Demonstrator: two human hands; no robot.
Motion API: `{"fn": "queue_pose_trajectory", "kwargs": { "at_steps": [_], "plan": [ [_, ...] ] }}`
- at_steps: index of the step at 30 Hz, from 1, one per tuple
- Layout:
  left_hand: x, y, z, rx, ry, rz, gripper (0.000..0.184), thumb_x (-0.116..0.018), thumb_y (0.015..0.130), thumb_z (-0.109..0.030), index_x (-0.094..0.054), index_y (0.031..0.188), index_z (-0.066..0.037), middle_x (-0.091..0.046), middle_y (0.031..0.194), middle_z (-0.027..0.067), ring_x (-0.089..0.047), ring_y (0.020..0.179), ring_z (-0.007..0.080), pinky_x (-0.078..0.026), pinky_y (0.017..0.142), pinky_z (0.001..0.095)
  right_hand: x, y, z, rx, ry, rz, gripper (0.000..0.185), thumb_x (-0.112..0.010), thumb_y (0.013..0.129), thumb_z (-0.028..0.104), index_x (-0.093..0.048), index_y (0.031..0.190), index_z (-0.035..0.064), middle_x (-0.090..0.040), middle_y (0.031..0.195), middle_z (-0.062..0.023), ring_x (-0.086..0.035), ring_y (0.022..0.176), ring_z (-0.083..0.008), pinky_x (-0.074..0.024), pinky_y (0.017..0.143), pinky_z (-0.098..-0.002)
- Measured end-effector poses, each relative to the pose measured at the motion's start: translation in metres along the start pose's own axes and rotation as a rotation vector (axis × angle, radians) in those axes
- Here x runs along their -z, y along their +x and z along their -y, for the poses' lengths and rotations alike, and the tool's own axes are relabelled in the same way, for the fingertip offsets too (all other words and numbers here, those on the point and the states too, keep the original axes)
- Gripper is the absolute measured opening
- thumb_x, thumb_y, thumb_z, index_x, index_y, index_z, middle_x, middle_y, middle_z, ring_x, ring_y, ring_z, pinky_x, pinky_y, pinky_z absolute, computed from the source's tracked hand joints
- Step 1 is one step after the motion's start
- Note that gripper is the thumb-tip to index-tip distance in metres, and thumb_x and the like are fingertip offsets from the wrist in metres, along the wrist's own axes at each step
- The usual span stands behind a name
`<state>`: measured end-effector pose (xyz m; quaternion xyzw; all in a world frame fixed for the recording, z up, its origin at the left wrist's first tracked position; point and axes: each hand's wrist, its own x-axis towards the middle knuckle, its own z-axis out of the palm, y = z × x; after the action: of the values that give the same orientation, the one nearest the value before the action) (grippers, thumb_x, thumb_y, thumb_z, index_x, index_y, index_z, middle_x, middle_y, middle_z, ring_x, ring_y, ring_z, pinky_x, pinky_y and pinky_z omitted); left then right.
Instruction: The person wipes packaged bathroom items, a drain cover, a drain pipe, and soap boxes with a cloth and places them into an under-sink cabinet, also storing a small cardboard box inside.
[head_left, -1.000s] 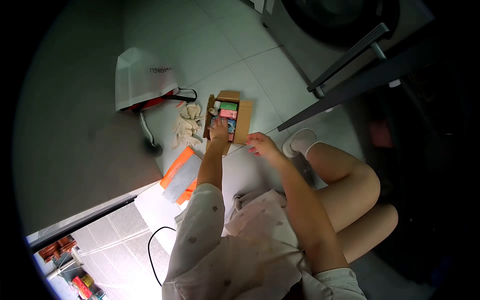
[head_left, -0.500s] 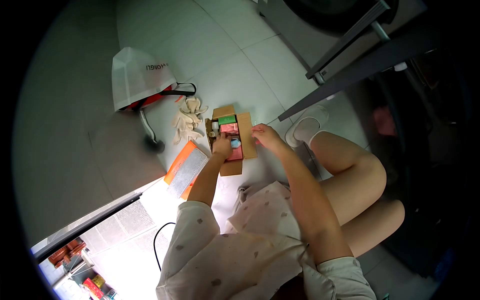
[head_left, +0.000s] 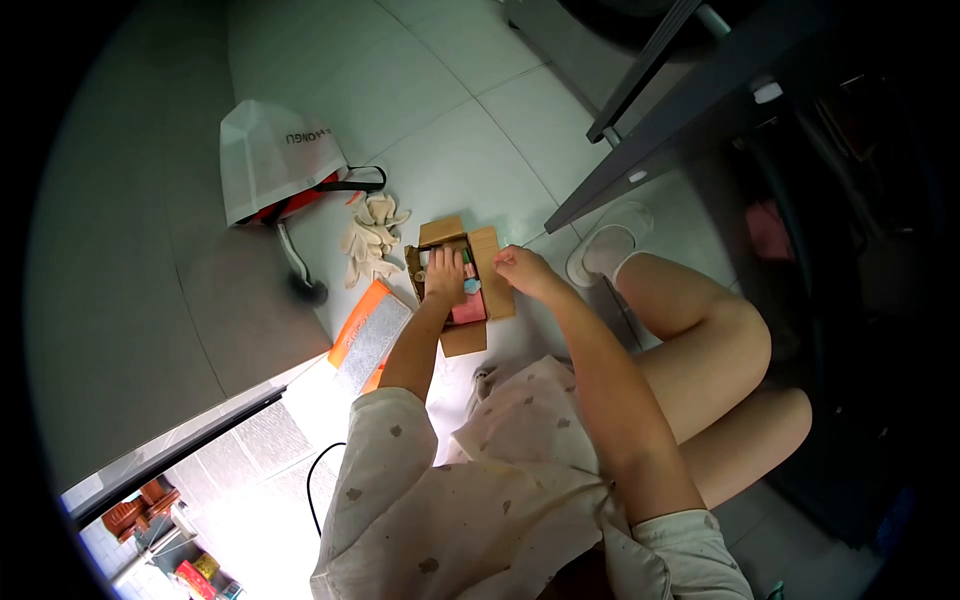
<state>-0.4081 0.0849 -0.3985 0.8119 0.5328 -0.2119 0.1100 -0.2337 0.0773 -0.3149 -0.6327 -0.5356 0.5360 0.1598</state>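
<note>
An open cardboard box (head_left: pixel 492 276) lies on the floor in front of me, its flaps folded out. My left hand (head_left: pixel 444 278) reaches into it palm down, fingers stretched over the contents and hiding much of them. Beside that hand are a pink item (head_left: pixel 467 308) and a small light-blue item (head_left: pixel 472 286); a bit of a green item (head_left: pixel 466 256) shows past the fingertips. At the box's right flap, my right hand (head_left: pixel 527 273) is closed with its fingertips together. Whatever it may hold is too small to make out.
Left of the box lie pale work gloves (head_left: pixel 372 237) and an orange-and-grey packet (head_left: pixel 370 335). Farther up stands a white bag (head_left: pixel 275 160) with red inside and a dark strap. A dark bar-shaped frame (head_left: pixel 640 150) juts in at upper right. My slippered foot (head_left: pixel 610 245) is right of the box.
My left hand has moved up inside the box and its fingers now cover the green and pink items seen before. My right hand has shifted slightly left, towards the flap.
</note>
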Motion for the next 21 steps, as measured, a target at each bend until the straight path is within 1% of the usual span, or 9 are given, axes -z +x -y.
{"fn": "queue_pose_trajectory", "kwargs": {
  "at_steps": [2,4,10,12,14,16,17,19,21],
  "plan": [
    [-0.012,0.003,0.002,-0.002,0.000,-0.080,0.095,-0.066,0.055,-0.026,-0.017,0.131,0.000,-0.036,0.113,0.0183,-0.034,0.111,0.0314,-0.024,0.098,0.0396,0.002,-0.005,0.004,0.011,-0.066,-0.014,0.028,-0.055,0.077,0.027,-0.057,0.096,0.0062,-0.060,0.086,-0.0093,-0.057,0.070,-0.0167,-0.0451,0.066,-0.0275],
    [-0.011,0.006,0.002,-0.001,-0.003,-0.168,0.097,-0.067,0.053,-0.027,-0.016,0.131,0.000,-0.038,0.110,0.0177,-0.036,0.108,0.0315,-0.026,0.096,0.0385,0.001,-0.006,0.005,-0.033,-0.009,0.006,0.028,-0.054,0.075,0.025,-0.057,0.093,0.0040,-0.061,0.091,-0.0130,-0.058,0.087,-0.0259,-0.0448,0.076,-0.0319],
    [0.012,-0.007,0.006,-0.025,-0.047,-0.070,0.096,-0.071,0.053,-0.031,-0.020,0.130,-0.004,-0.041,0.108,0.0147,-0.040,0.104,0.0290,-0.029,0.093,0.0380,0.005,-0.009,0.012,-0.036,-0.139,0.019,0.029,-0.053,0.075,0.027,-0.057,0.093,0.0042,-0.061,0.092,-0.0142,-0.057,0.087,-0.0284,-0.0449,0.076,-0.0344],
    [0.034,-0.022,0.008,0.079,-0.343,-0.177,0.099,-0.072,0.048,-0.025,-0.021,0.130,-0.005,-0.043,0.105,0.0151,-0.042,0.102,0.0270,-0.031,0.091,0.0343,0.009,-0.010,0.018,-0.083,-0.182,0.027,0.029,-0.052,0.075,0.027,-0.057,0.093,0.0042,-0.060,0.092,-0.0148,-0.057,0.088,-0.0290,-0.0447,0.077,-0.0349],
    [0.047,-0.043,0.014,0.101,-0.413,-0.263,0.099,-0.074,0.047,-0.022,-0.022,0.129,-0.003,-0.045,0.106,0.0171,-0.044,0.102,0.0274,-0.034,0.090,0.0361,0.010,-0.009,0.018,-0.134,-0.224,0.043,0.030,-0.051,0.075,0.027,-0.057,0.093,0.0041,-0.060,0.092,-0.0153,-0.057,0.089,-0.0295,-0.0444,0.078,-0.0354],
    [0.056,-0.066,0.025,0.193,-0.770,-0.695,0.096,-0.074,0.052,-0.019,-0.020,0.129,-0.001,-0.046,0.108,0.0166,-0.047,0.099,0.0311,-0.037,0.086,0.0381,0.009,-0.007,0.015,-0.153,-0.168,-0.044,0.031,-0.049,0.075,0.027,-0.057,0.093,0.0037,-0.060,0.093,-0.0162,-0.056,0.090,-0.0302,-0.0439,0.079,-0.0364],
    [0.059,-0.081,0.035,0.200,-0.765,-0.689,0.096,-0.074,0.052,-0.019,-0.020,0.129,-0.001,-0.046,0.108,0.0166,-0.047,0.099,0.0311,-0.037,0.086,0.0381,0.009,-0.006,0.014,-0.140,-0.165,-0.046,0.031,-0.050,0.074,0.026,-0.057,0.093,0.0031,-0.060,0.093,-0.0162,-0.056,0.090,-0.0300,-0.0437,0.079,-0.0364],
    [0.062,-0.114,0.061,0.239,-1.519,-0.675,0.088,-0.070,0.056,-0.013,-0.021,0.128,0.000,-0.046,0.108,0.0160,-0.049,0.097,0.0284,-0.041,0.082,0.0354,0.010,-0.004,0.012,-0.129,-0.171,-0.026,0.031,-0.050,0.074,0.026,-0.057,0.093,0.0028,-0.060,0.093,-0.0165,-0.056,0.090,-0.0302,-0.0438,0.079,-0.0363],
    [0.042,-0.142,0.088,0.327,-1.802,-0.566,0.079,-0.062,0.060,-0.006,-0.021,0.128,0.001,-0.047,0.105,0.0141,-0.050,0.096,0.0228,-0.043,0.079,0.0308,0.008,-0.003,0.011,-0.103,-0.209,-0.004,0.031,-0.050,0.073,0.025,-0.058,0.092,0.0030,-0.060,0.092,-0.0165,-0.057,0.088,-0.0303,-0.0441,0.077,-0.0363]
  ]
}}
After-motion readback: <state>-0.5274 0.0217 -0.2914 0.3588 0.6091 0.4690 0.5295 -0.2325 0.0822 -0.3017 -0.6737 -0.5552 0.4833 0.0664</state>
